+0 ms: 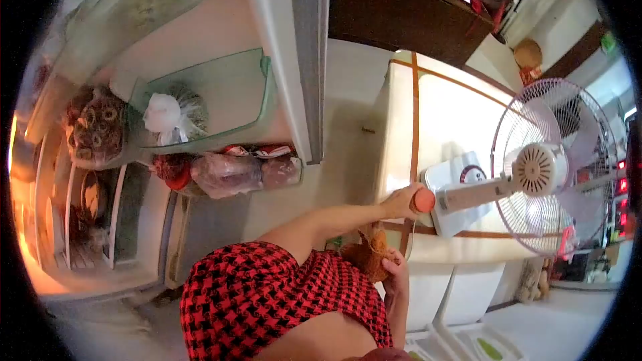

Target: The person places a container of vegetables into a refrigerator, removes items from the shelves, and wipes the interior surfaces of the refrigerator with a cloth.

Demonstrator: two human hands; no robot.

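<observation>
My left hand (399,203), on an outstretched arm near the edge of the cream counter, is closed around an object with a round orange-pink end (422,200). The rest of that object is hidden by the fingers. Closer to my body, my right hand (394,271) has its fingers closed at the gathered part of a plastic bag with brown contents (364,258). The bag hangs against my red and black checked clothing. A thin pale string or strip runs down just below the orange-pink end.
An open refrigerator (304,60) fills the left, with bagged food (231,174) and a clear greenish tray (231,87). On the cream counter (461,107) stand a white device with a dial (455,184) and a fan (538,168). Dark wooden furniture (401,10) is at the top.
</observation>
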